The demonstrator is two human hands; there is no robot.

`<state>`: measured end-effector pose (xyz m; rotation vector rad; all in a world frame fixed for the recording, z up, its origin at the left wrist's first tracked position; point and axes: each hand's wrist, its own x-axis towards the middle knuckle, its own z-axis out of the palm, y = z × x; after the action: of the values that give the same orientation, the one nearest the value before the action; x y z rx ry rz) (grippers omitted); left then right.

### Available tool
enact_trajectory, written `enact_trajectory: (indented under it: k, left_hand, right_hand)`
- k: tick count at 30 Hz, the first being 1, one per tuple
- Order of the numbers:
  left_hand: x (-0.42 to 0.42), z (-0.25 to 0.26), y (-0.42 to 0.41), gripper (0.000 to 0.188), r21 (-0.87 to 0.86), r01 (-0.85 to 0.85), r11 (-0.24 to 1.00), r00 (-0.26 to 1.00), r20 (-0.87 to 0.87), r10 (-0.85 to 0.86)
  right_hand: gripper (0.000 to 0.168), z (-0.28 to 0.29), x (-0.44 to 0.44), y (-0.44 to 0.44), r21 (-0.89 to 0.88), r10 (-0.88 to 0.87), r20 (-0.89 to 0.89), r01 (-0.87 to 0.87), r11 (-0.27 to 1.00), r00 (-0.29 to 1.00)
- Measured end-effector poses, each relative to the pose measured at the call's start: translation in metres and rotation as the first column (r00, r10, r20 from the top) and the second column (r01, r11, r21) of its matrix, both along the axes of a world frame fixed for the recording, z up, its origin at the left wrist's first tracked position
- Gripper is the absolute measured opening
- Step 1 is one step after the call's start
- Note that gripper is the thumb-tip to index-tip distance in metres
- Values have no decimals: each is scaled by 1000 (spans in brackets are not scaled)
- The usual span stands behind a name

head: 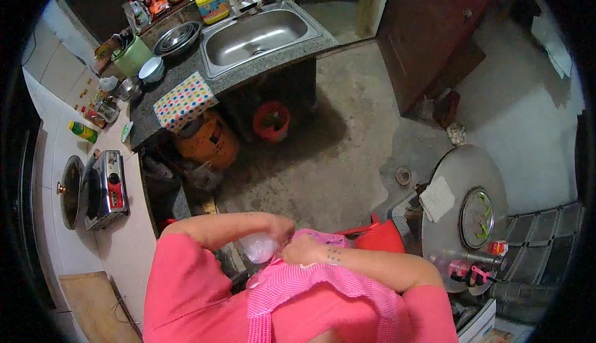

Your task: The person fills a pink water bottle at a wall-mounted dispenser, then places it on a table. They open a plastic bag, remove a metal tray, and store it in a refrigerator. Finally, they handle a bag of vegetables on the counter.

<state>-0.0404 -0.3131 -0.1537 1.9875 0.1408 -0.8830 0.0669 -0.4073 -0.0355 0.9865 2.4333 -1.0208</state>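
My left hand [281, 229] and my right hand both need telling apart by sleeve: the arm from the picture's left ends in my right hand, close to a translucent plastic bag [259, 248]. From the picture's right reaches my other hand, the left, its fingers curled at the front of a pink checked apron [321, 275]. Both hands meet at waist height, nearly touching. Pink patterned cloth [321, 237] lies just beyond them. Their fingers are partly hidden, so what either hand grips cannot be told.
A steel sink [260, 35] is set in a dark counter ahead, with a dotted cloth [185, 102] on its corner. A gas stove [111, 189] stands left. At right are a round metal table [437, 245] and a red plastic object [382, 238]. An orange gas cylinder [209, 143] stands below.
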Motion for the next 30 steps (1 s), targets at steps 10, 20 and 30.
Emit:
enact_trajectory:
  k: [10,20,30]
  left_hand:
    - [30,69,36,26,-51,-220,974,975,31,222]
    - [169,104,-24,48,-785,-598,163,331,-56,942]
    - [210,64,-80,33,-503,-780,373,452,-39,891]
  right_hand:
    - [34,-41,31,8,-16,-75,31,76,997,997]
    - [55,-23,186,-77,-603,-715,-578,796,49,-394]
    - [82,-148,430,-257,-828,93,-199,116,-549,-976]
